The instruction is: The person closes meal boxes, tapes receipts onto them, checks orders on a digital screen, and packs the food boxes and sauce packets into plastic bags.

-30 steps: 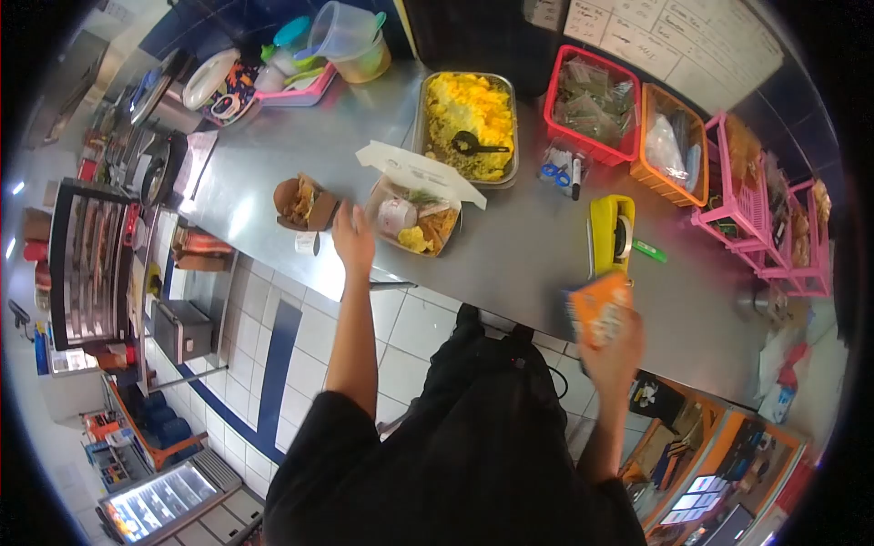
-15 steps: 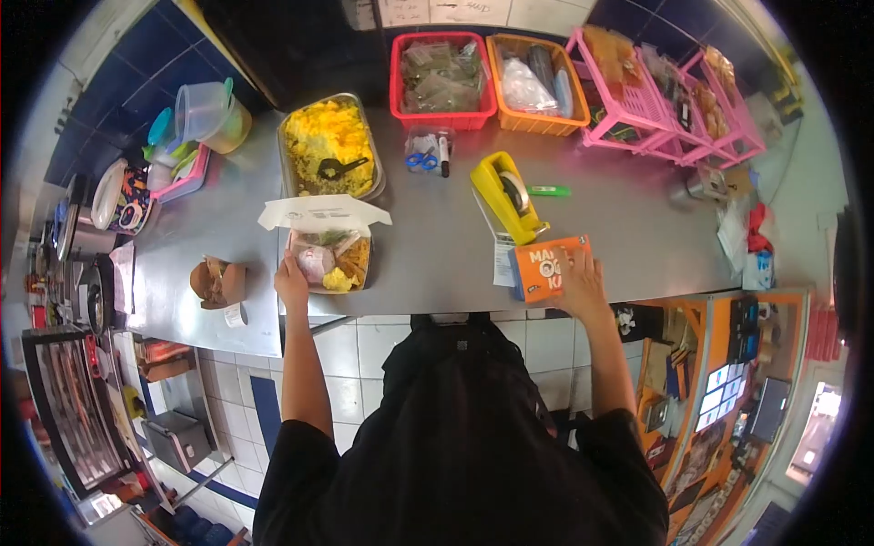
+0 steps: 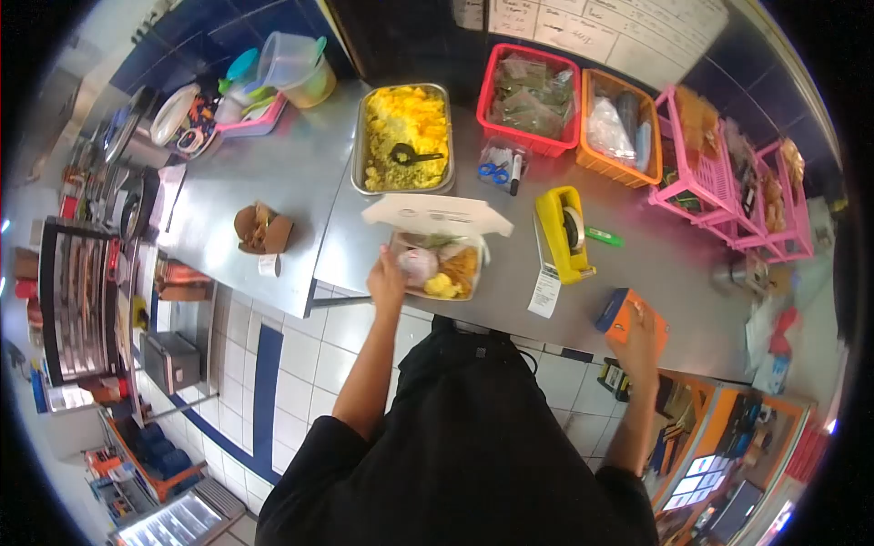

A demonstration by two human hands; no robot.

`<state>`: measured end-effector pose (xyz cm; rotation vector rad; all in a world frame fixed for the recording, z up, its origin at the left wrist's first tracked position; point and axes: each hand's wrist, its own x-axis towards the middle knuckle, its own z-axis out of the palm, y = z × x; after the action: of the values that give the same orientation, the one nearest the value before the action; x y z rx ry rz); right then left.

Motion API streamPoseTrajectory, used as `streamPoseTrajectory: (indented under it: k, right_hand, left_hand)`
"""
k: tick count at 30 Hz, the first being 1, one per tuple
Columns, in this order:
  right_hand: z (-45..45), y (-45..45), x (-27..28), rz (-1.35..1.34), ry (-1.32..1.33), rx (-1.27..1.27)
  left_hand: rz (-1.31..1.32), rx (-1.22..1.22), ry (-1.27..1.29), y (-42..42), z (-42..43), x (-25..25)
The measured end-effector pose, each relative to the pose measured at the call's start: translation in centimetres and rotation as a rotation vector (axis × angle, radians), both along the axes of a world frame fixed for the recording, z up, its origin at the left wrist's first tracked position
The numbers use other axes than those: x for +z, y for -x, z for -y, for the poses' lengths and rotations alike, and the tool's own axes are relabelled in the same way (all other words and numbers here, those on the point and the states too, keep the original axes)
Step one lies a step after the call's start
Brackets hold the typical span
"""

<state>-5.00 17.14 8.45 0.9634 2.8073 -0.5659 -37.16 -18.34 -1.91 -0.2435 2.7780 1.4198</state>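
My left hand (image 3: 386, 278) grips the left side of an open food box (image 3: 437, 264) with a raised white lid, a wrapped round item, yellow food and fried pieces inside. At the counter's front edge on the right, my right hand (image 3: 637, 338) is on an orange box (image 3: 652, 318) with a blue side, fingers over its top. Between the two lies a receipt (image 3: 544, 291) beside a yellow tape dispenser (image 3: 564, 235). Left of the food box stands a brown carton with a burger (image 3: 262, 228), a small white slip by it.
Behind the food box is a metal tray of yellow food (image 3: 408, 136) with a black spoon. Scissors and a marker (image 3: 499, 171), a green marker (image 3: 604, 237), a red basket (image 3: 530, 136), an orange basket (image 3: 619, 168) and pink racks (image 3: 719, 214) stand toward the right.
The food box has moved right, away from the burger carton, with my left hand on it. The orange box has shifted right with my right hand, off the receipt area. The view has also turned.
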Motion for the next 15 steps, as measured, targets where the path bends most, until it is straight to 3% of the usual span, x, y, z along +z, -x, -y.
streamPoseTrajectory:
  k: [1,2,4,7,9,15]
  right_hand:
    - [2.1,2.0,1.6,-0.094,0.16,-0.1]
    - [5.1,5.7,3.3,-0.169,0.489,-0.236]
    - [8.6,10.0,-1.1,-0.205,0.571,-0.19]
    - [11.1,15.4,-6.4,-0.382,0.436,-0.145]
    - [11.1,17.4,-7.1,-0.299,0.48,-0.216]
    - [10.6,18.7,-9.5,-0.388,0.367,-0.221]
  left_hand:
    - [0.042,-0.015,-0.021,-0.7,-0.5,-0.2]
    - [0.081,-0.045,-0.044,-1.2,-1.0,-0.4]
    - [0.099,-0.074,-0.078,-2.2,-2.3,0.3]
    - [0.173,-0.136,-0.1,-2.7,-2.4,0.8]
    - [0.06,-0.228,-0.017,-2.5,-2.1,-0.2]
    - [0.144,-0.261,-0.001,-2.3,-1.9,-0.3]
